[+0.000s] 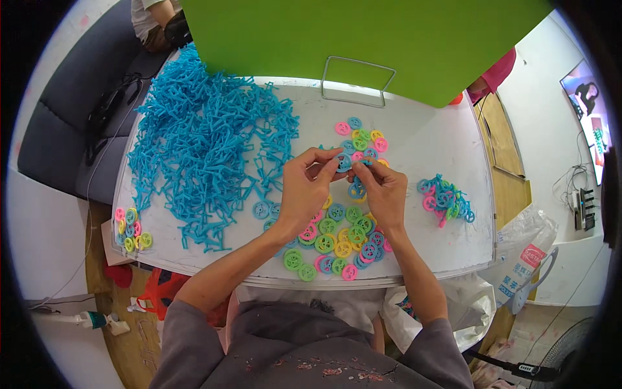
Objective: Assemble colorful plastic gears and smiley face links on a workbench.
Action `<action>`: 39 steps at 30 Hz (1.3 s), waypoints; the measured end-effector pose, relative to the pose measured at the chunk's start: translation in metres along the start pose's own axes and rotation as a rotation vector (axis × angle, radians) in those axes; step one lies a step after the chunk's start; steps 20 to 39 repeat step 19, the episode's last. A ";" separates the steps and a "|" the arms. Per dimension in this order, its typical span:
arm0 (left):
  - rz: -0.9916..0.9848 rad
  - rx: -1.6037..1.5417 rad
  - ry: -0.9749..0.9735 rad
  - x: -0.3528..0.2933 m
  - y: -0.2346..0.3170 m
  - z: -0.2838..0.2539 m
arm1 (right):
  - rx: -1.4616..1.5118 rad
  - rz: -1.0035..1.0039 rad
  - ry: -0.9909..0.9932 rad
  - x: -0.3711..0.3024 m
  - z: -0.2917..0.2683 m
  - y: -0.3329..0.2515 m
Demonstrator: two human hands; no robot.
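Above the middle of the white table, my left hand [308, 191] is closed, pinching a small blue plastic wheel [343, 162] between thumb and fingers. Close beside it, my right hand [383, 194] pinches a blue plastic piece [366, 163], mostly hidden by the fingers; it looks like one of the forked blue parts. The two pieces meet or nearly meet; I cannot tell whether they are joined. Loose wheels in pink, green, yellow and blue [325, 244] lie under and around my forearms. More wheels [360, 144] are scattered just beyond my hands.
A large heap of forked blue plastic parts [201, 129] covers the table's left side. Wheels joined to blue parts [445, 199] form a small pile at right. Several wheels [130, 228] sit at the left edge. A green panel [363, 45] and wire stand [356, 81] rise at the back.
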State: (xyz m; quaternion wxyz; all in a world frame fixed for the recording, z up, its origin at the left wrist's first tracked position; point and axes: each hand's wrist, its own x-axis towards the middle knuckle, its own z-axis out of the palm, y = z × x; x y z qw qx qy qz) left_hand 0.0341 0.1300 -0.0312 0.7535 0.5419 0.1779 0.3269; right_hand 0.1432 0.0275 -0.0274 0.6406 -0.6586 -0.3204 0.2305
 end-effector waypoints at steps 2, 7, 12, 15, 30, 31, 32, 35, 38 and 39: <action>-0.013 -0.004 0.010 0.000 -0.002 0.000 | -0.010 0.024 0.001 0.001 0.000 0.001; -0.047 -0.023 0.038 0.001 -0.001 0.001 | 0.004 0.048 0.000 0.000 0.001 0.003; 0.037 0.137 0.029 0.001 -0.001 0.001 | -0.039 0.042 0.042 -0.003 0.006 0.001; -0.037 0.109 0.045 0.001 -0.002 0.000 | -0.182 0.022 0.072 -0.006 0.008 -0.001; -0.083 0.021 0.045 0.001 -0.007 -0.005 | -0.191 0.020 0.050 -0.006 0.009 -0.002; -0.083 0.021 0.045 0.001 -0.007 -0.005 | -0.191 0.020 0.050 -0.006 0.009 -0.002; -0.083 0.021 0.045 0.001 -0.007 -0.005 | -0.191 0.020 0.050 -0.006 0.009 -0.002; -0.083 0.021 0.045 0.001 -0.007 -0.005 | -0.191 0.020 0.050 -0.006 0.009 -0.002; -0.083 0.021 0.045 0.001 -0.007 -0.005 | -0.191 0.020 0.050 -0.006 0.009 -0.002; -0.083 0.021 0.045 0.001 -0.007 -0.005 | -0.191 0.020 0.050 -0.006 0.009 -0.002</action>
